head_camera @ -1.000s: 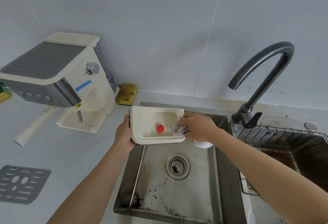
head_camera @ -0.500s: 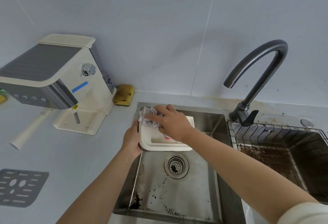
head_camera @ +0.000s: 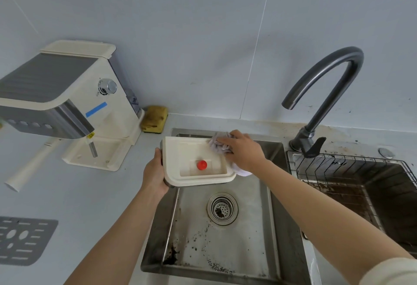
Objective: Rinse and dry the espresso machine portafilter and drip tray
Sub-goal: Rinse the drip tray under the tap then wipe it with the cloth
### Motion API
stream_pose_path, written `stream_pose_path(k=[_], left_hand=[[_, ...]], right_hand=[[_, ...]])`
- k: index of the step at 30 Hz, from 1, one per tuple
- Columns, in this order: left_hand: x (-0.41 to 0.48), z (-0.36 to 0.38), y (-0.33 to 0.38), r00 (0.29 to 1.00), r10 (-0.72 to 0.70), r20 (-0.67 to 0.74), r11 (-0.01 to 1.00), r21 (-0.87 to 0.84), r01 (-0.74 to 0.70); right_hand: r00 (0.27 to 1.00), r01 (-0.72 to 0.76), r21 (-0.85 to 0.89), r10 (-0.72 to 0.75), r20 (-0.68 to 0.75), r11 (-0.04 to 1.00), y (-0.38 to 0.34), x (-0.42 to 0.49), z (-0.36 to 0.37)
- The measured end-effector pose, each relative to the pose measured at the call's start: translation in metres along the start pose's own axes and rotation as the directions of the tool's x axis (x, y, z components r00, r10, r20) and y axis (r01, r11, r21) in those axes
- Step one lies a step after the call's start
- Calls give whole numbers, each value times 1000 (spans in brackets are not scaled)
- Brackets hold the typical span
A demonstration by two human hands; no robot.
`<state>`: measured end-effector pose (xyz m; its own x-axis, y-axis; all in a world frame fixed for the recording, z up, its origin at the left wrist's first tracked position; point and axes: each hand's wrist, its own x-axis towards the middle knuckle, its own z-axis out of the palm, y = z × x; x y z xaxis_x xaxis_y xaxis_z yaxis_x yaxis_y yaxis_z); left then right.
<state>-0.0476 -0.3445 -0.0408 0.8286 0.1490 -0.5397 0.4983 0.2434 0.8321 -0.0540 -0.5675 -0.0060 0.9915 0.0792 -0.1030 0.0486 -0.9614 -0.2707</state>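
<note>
Sink (head_camera: 248, 250) | left grip (head_camera: 154, 173) clasps drip tray (head_camera: 178, 156), red knob (head_camera: 201, 165) inside | right grip (head_camera: 243, 151) clutches cloth (head_camera: 220, 143) against tray

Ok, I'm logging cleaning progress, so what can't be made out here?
Head view, drip tray: far right corner covered by the cloth and right hand.
Head view, tray underside: faces away, and hides the fingers of the left hand.
Head view, grey grille: cut off by the left edge.
Head view, white handle: its upper end hidden under the espresso machine.
</note>
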Motion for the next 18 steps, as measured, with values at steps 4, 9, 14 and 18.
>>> stream_pose_path(k=[4,9,14,18], left_hand=[[1,1,2,1000,2,-4,1000,-9,-2],[1,4,4,1000,14,-9,1000,-15,-15],[1,3,10,999,36,-21,999,-11,-36],[-3,1,11,999,46,-17,999,16,-46]], right_hand=[[992,-119,97,115,50,988,7,-6,3],[979,-166,129,148,137,978,2,-16,4],[958,-162,122,126,257,979,-6,-31,6],[950,-108,153,57,306,982,-7,-32,1]])
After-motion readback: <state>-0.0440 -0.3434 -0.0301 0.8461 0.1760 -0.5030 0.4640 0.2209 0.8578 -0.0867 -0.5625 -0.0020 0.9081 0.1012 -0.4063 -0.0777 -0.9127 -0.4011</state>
